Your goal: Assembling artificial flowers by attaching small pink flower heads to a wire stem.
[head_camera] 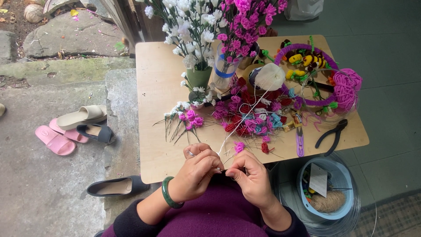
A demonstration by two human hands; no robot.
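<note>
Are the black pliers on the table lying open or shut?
Open. The black pliers lie flat near the table's right edge, handles spread apart in a V; both hands are away from them.

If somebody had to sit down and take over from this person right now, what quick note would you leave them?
Left hand: grip pinched shut on the white thread and a small piece at the table edge; what the piece is stays hidden.
Right hand: fingertips pinched on the same spot, touching the left.
The thread runs up to the white thread ball.
Done: a pile of small finished flowers mid-table, and tall white and pink bunches in the vases.
Left: the piece between the fingers is not yet set down.
Within reach on the right: black pliers and purple snips.
</note>
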